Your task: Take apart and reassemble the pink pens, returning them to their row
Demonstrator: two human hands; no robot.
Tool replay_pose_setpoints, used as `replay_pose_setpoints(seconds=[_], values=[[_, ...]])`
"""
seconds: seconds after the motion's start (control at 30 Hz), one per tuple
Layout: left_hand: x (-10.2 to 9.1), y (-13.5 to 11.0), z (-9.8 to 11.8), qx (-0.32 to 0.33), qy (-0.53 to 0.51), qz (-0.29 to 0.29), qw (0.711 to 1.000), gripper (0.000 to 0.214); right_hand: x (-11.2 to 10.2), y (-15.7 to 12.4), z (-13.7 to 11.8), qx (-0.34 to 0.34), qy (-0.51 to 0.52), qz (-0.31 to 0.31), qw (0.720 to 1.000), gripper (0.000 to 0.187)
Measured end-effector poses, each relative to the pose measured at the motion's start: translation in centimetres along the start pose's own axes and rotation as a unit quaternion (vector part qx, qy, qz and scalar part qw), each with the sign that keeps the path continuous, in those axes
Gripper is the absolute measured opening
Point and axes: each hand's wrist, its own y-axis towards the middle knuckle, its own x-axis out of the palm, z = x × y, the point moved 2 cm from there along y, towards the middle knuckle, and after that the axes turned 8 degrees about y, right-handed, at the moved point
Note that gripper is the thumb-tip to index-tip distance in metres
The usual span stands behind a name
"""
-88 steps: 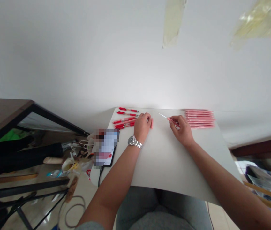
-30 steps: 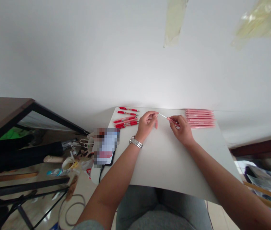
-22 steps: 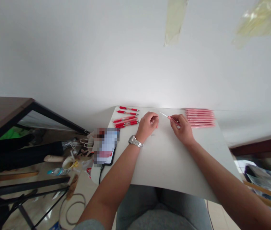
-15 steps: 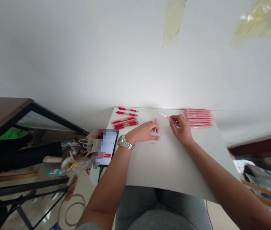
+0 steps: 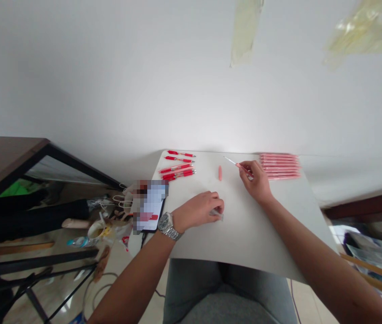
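My left hand [image 5: 202, 209], with a metal watch [image 5: 168, 225] on its wrist, is closed low over the table around a small greyish, see-through piece [image 5: 217, 213]. Most of that piece is hidden by the fingers. In my right hand [image 5: 256, 180] is a pink pen [image 5: 239, 166] without its front part; the thin, pale refill sticks out to the upper left. Between the hands, farther back, a short pink tube [image 5: 220, 173] lies on the white table [image 5: 238, 238].
Several red pens [image 5: 177, 170] lie at the table's back left. A row of pink pens [image 5: 280, 165] lies at the back right. A lit phone or tablet [image 5: 153, 204] rests at the left edge. The wall [image 5: 191, 90] rises directly behind the table.
My left hand has moved toward me and closed on the greyish piece. The pink tube, partly hidden by that hand before, now shows fully. My right hand has hardly moved.
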Motion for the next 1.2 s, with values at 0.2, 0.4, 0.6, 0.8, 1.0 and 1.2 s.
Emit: replay_pose_setpoints(seconds=[0.2, 0.4, 0.6, 0.8, 1.0, 1.2], values=[[0.7, -0.3, 0.4, 0.002, 0.021, 0.021, 1.0, 0.025, -0.1, 0.0, 0.0, -0.001, -0.001, 0.003, 1.0, 0.013], [1.6, 0.0, 1.2, 0.01, 0.041, 0.038, 0.998, 0.028, -0.1, 0.0, 0.0, -0.004, -0.004, 0.004, 1.0, 0.012], [2.1, 0.8, 2.5, 0.019, 0.067, 0.05, 0.996, 0.029, 0.0, 0.0, -0.1, -0.003, -0.008, 0.003, 1.0, 0.013], [2.7, 1.5, 3.3, 0.026, 0.091, 0.05, 0.994, 0.027, 0.0, 0.1, -0.1, -0.006, -0.005, 0.002, 1.0, 0.014], [3.4, 2.3, 4.2, 0.04, 0.095, 0.067, 0.992, 0.024, 0.0, 0.0, -0.1, -0.004, -0.001, 0.001, 1.0, 0.015], [3.9, 3.1, 4.7, 0.048, 0.107, 0.071, 0.991, 0.017, 0.0, 0.1, 0.0, -0.008, -0.001, 0.002, 1.0, 0.015]])
